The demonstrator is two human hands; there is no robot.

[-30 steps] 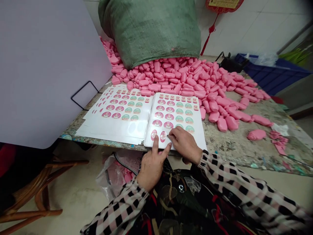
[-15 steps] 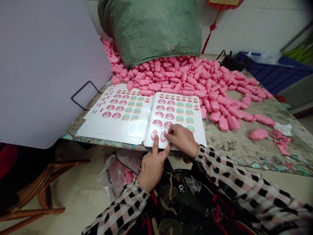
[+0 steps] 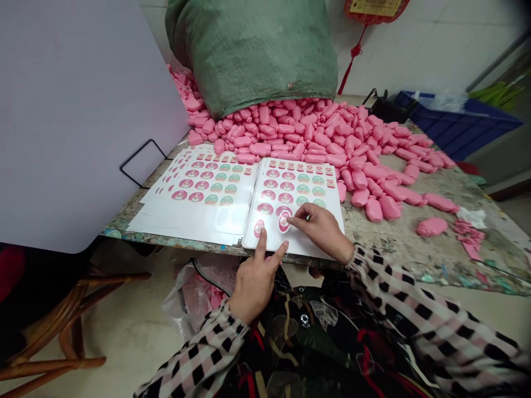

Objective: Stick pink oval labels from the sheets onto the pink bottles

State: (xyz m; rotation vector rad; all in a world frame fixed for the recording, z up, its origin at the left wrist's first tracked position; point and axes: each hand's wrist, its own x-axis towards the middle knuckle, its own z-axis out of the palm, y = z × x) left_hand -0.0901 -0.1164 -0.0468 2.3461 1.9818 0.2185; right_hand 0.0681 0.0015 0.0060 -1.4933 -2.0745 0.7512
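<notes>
A white sticker sheet (image 3: 309, 182) with rows of pink and green round stickers lies at the table's near edge. My right hand (image 3: 321, 231) pinches a pink oval sticker (image 3: 284, 220) and lifts it off the sheet's bottom row. My left hand (image 3: 255, 279) rests below, index finger and thumb stretched out and pressing the sheet's near edge beside another pink sticker (image 3: 259, 228). A stack of similar sticker sheets (image 3: 199, 193) lies to the left.
A big heap of pink plastic pieces (image 3: 332, 138) spills from a green woven sack (image 3: 253, 50) across the worn table (image 3: 415, 249). A white board (image 3: 78, 110) stands at the left, a blue crate (image 3: 456, 124) at the far right, a wooden chair (image 3: 62, 331) below.
My right hand has peeled the pink oval sticker up from the bottom row and raised it slightly. My left hand stays pressing the sheet's edge.
</notes>
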